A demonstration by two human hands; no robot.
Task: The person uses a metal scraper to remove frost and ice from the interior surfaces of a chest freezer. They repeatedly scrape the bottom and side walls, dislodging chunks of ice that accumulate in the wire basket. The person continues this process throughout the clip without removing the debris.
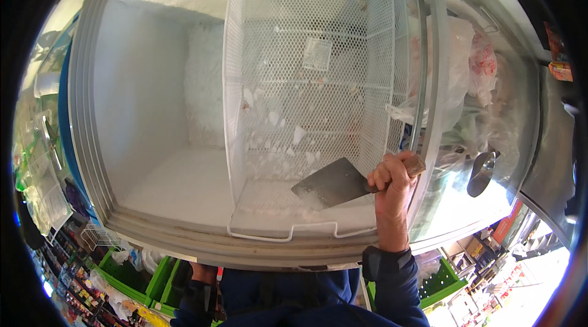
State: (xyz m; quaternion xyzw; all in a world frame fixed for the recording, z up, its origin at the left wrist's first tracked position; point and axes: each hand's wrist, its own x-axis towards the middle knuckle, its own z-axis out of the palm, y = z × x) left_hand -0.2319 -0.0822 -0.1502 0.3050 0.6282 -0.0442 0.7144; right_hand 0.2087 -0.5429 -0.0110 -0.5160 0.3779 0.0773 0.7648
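My right hand (392,176) grips the wooden handle of a wide-bladed cleaver (331,185), its blade pointing left over the near end of a white wire-mesh basket (228,111). Frost clings to the blade's lower edge. The basket hangs inside a chest freezer (142,180), and white ice chunks (299,134) lie scattered on its mesh floor. Farther back in it sits a small clear plastic piece (317,54). Of my left hand (203,272), only a part near the wrist shows below the freezer's front rim; its fingers are hidden.
A sliding glass lid (459,216) covers the freezer's right side, with plastic bags (452,65) beneath. The lid's metal frame (434,97) runs close beside my right hand. Green crates (133,281) stand below at the left, near shelves of packaged goods (69,276).
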